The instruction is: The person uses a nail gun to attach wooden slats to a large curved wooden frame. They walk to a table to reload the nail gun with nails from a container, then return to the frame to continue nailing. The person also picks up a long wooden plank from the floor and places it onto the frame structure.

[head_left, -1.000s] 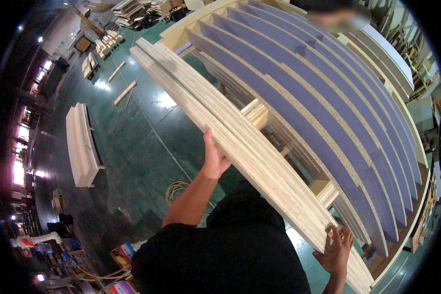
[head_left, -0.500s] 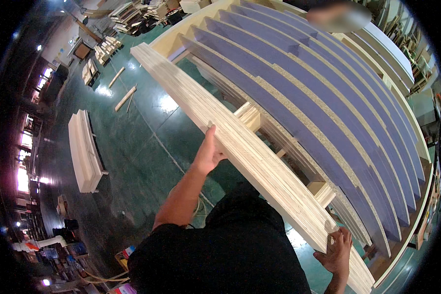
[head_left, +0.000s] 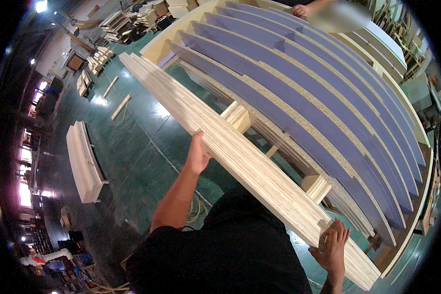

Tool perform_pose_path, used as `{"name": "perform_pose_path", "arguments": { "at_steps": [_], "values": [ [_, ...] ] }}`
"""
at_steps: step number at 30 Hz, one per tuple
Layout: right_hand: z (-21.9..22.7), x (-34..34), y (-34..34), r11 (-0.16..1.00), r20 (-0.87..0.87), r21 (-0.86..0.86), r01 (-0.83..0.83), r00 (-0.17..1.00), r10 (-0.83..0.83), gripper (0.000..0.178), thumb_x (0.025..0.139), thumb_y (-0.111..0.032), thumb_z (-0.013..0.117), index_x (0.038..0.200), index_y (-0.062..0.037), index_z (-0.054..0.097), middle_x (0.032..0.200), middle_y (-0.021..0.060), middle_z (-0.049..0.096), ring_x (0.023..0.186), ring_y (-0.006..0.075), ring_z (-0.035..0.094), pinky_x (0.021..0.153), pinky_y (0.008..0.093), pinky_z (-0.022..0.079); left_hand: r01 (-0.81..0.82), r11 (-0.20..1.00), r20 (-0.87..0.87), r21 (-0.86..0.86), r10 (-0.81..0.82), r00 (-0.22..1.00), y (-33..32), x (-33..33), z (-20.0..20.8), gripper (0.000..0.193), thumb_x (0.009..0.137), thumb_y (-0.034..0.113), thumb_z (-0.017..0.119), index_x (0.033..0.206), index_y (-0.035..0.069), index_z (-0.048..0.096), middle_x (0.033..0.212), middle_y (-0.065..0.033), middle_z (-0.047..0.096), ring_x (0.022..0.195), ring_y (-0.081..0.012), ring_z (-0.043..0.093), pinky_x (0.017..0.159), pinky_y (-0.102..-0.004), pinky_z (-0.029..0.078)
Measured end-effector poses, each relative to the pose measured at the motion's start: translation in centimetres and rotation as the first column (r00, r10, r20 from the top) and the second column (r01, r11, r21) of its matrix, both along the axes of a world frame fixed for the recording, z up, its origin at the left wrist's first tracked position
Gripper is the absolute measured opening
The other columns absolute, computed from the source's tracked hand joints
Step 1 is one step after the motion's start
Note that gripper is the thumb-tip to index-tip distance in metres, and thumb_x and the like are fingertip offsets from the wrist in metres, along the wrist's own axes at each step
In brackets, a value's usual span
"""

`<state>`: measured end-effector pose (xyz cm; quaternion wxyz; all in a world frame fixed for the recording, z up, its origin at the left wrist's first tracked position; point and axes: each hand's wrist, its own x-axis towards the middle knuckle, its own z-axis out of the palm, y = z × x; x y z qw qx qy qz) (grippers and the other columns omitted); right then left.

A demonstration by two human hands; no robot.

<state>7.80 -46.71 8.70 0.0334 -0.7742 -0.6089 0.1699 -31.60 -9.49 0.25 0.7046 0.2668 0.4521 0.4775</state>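
Note:
A long bundle of pale wooden strips (head_left: 245, 159), layered side by side, runs slantwise in front of me from far left to near right. At about its middle, my left hand (head_left: 198, 156) is closed on the near edge, thumb on top and fingers underneath, partly hidden. My right hand (head_left: 332, 247) grips the bundle towards its near right end, with its fingers over the top face and its thumb against the near side. Pale timber blocks (head_left: 237, 116) jut out beside and below the bundle's far edge.
Beyond the bundle stands a large curved frame of purple ribs (head_left: 299, 100) with chipboard edges. Another person's hand (head_left: 300, 10) shows at its far side. On the green floor to the left lie a stack of boards (head_left: 85, 161) and loose sticks (head_left: 121, 107). A coiled hose (head_left: 197, 208) lies near me.
The bundle's far end has shifted slightly left and its near end slightly right in the picture. Both hands keep their hold. The other person's hand has come into sight at the far side.

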Motion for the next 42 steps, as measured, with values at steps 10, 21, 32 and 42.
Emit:
{"name": "perform_pose_path", "arguments": {
  "at_steps": [10,21,32,42],
  "values": [
    [11.2,-1.2,1.7,0.934,-0.122,-0.051,0.354,0.926,-0.358,0.077,0.054,-0.007,0.091,0.119,-0.0035,0.049,0.117,0.0205,0.055,0.110,0.0431,0.054,0.091,0.0504,0.045,-0.088,0.979,0.164,0.186,0.057,0.985,2.4,3.6,12.0,0.078,0.091,0.055,0.052,0.150,0.009,0.034,0.142,-0.0142,0.046,0.130,-0.0307,0.046,0.107,-0.0509,0.039],
    [10.5,10.4,17.7,0.899,0.185,0.398,0.182,0.944,-0.273,0.066,0.081,-0.017,0.078,0.137,-0.0010,0.046,0.128,0.0233,0.058,0.118,0.0445,0.055,0.102,0.0496,0.045,0.140,0.984,0.203,0.106,-0.159,0.966,25.8,22.8,13.6,0.049,0.086,0.057,0.060,0.108,0.013,0.056,0.093,-0.0036,0.055,0.082,-0.0166,0.054,0.065,-0.0331,0.044],
    [10.8,16.4,29.5,0.927,0.307,0.315,0.205,0.902,-0.304,0.066,0.084,-0.025,0.077,0.139,-0.0033,0.046,0.133,0.0214,0.056,0.125,0.0422,0.052,0.103,0.0484,0.045,-0.031,0.995,0.302,0.092,0.002,0.953,42.1,35.9,5.4,0.067,0.094,0.055,0.060,0.138,0.005,0.048,0.122,-0.0125,0.059,0.103,-0.0249,0.061,0.079,-0.0366,0.053],
    [8.9,28.1,35.9,0.954,0.466,0.239,0.180,0.841,-0.275,0.070,0.089,-0.039,0.070,0.146,-0.0127,0.040,0.146,0.0132,0.050,0.136,0.0318,0.048,0.105,0.0642,0.036,0.326,0.942,0.101,0.080,-0.333,0.937,46.1,38.4,3.9,0.069,0.096,0.054,0.057,0.138,0.002,0.041,0.118,-0.0138,0.060,0.098,-0.0270,0.063,0.082,-0.0378,0.055]
  ]
}}
